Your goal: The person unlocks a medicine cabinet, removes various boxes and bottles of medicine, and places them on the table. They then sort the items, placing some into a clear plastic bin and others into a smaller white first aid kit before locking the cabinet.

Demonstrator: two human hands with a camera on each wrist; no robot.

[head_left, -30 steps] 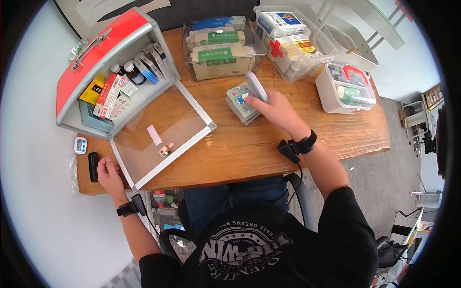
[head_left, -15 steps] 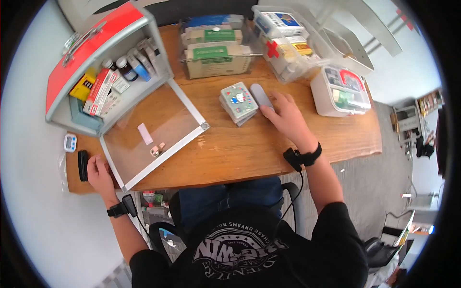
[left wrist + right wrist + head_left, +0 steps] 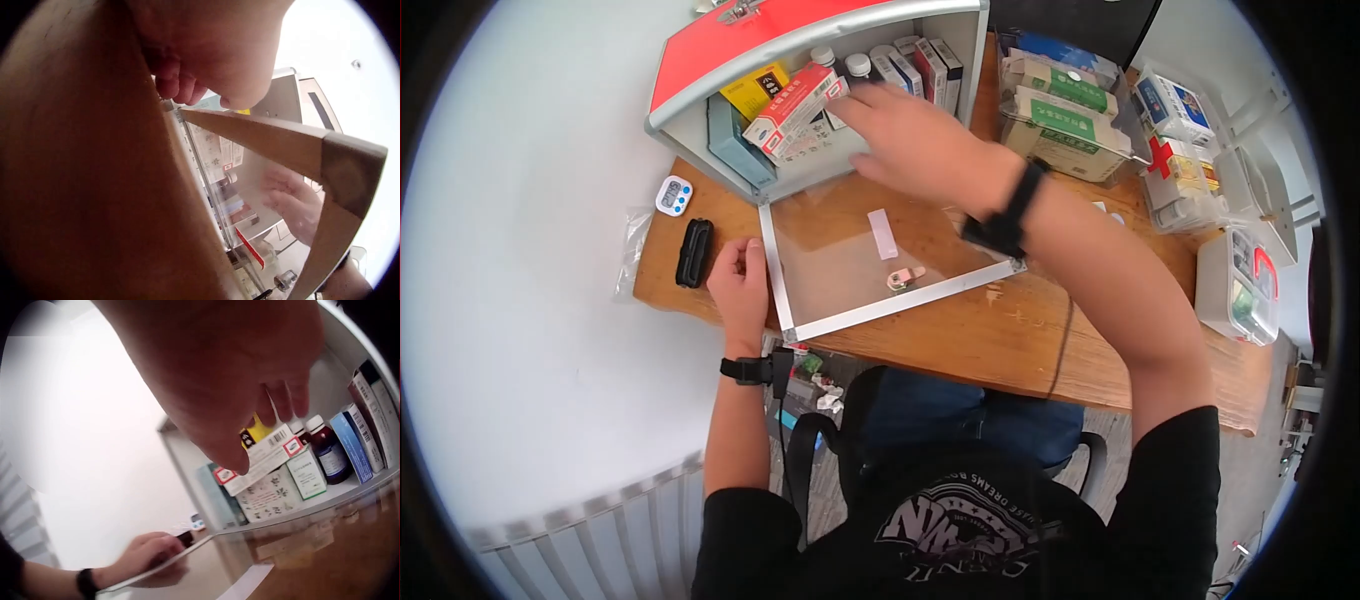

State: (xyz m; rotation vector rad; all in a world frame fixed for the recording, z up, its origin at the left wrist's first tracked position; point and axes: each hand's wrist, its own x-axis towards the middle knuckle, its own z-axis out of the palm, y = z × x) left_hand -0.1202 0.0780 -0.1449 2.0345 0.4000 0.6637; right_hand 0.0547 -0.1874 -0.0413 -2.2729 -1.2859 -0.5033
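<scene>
My right hand reaches into the mouth of a red-topped medicine case, fingers extended and holding nothing. Its fingertips are close over a red and white medicine box, which leans across a floral box. Beside these stand a small green and white box, a brown bottle with a white cap and a yellow box. Left of the case's fold-down clear door, my left hand rests at the table edge, fingers loosely curled and holding nothing, near a black oblong case.
A pink strip and a small clip-like item lie on the clear door. A white timer sits at the left. Clear bins of boxes and a lidded white first-aid box stand to the right.
My right hand has let go of a grey rounded oblong item beside the card-like stack and moved left to the medicine case. My left hand stays by the door. The head view has swung left.
</scene>
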